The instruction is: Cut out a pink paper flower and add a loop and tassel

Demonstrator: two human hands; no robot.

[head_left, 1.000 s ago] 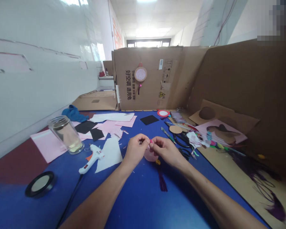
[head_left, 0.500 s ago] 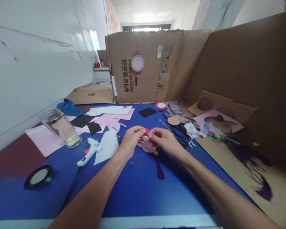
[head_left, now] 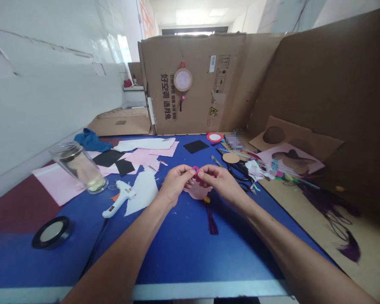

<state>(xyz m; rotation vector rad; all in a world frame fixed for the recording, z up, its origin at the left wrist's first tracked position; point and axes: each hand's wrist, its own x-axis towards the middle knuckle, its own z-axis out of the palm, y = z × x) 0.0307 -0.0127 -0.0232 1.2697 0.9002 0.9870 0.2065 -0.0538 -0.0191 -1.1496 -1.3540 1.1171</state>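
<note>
Between my two hands is a small magenta loop (head_left: pixel 195 169), pinched from both sides. My left hand (head_left: pixel 177 182) holds its left side with thumb and fingers, and my right hand (head_left: pixel 219 180) grips its right side. Below the fingers lies a pale pink scalloped piece (head_left: pixel 199 193), partly covered by my hands. At its lower right edge sits a yellow bead (head_left: pixel 207 200) with a dark purple tassel (head_left: pixel 212 223) hanging toward me on the blue table. Whether the loop is joined to the pink piece is hidden.
A white glue gun (head_left: pixel 122 197) lies left, near a glass jar (head_left: pixel 82 166) and a roll of tape (head_left: pixel 52 232). Pink, white and black sheets (head_left: pixel 109 158) spread behind. Scissors (head_left: pixel 237 173), scraps and purple tassels (head_left: pixel 350 249) lie right. Cardboard walls (head_left: pixel 199 84) stand at the back.
My fingers have shifted slightly on the magenta loop, with the right thumb now closer to the left. The whole view has moved up a little; the tassel lies as before.
</note>
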